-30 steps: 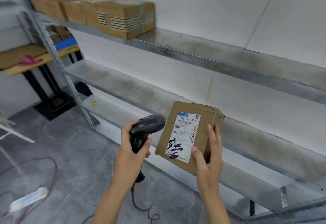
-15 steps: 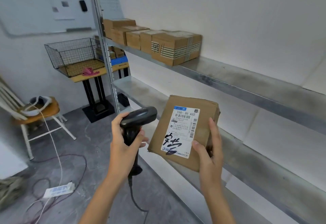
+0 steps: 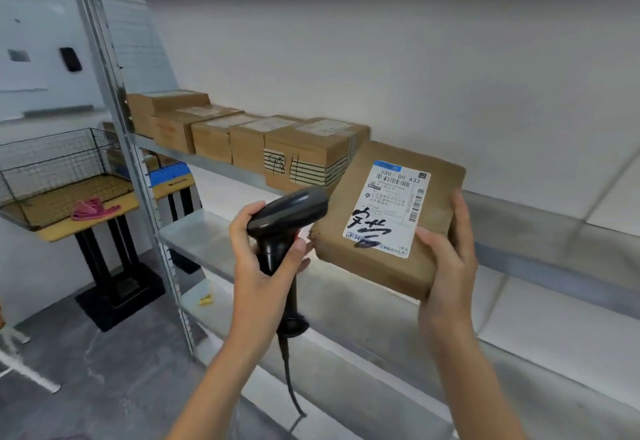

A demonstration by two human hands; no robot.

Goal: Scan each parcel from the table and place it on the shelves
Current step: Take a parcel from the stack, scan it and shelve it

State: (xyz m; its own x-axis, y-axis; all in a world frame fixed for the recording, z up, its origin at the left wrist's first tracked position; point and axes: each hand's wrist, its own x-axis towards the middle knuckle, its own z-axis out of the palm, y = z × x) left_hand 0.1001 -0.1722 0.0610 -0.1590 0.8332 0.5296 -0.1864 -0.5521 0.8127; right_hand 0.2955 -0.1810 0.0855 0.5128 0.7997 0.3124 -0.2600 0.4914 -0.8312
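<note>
My right hand (image 3: 446, 259) grips a brown cardboard parcel (image 3: 360, 197) by its lower right corner, white shipping label with black handwriting facing me. My left hand (image 3: 259, 266) holds a black corded barcode scanner (image 3: 287, 211) by its handle, its head close to the parcel's left edge. The parcel is raised in front of the metal shelf (image 3: 554, 228), just right of a row of several cardboard boxes (image 3: 249, 138) standing on that shelf.
A lower shelf (image 3: 201, 232) runs beneath. The rack's upright post (image 3: 114, 121) stands at left. Beyond it a wire basket (image 3: 59, 169) with a pink cloth (image 3: 91, 209) sits on a small table. Grey floor lies below left.
Both hands have risen with the parcel and scanner from the lower shelf's height to the level of the boxed shelf. The view has tilted upward and moved closer.
</note>
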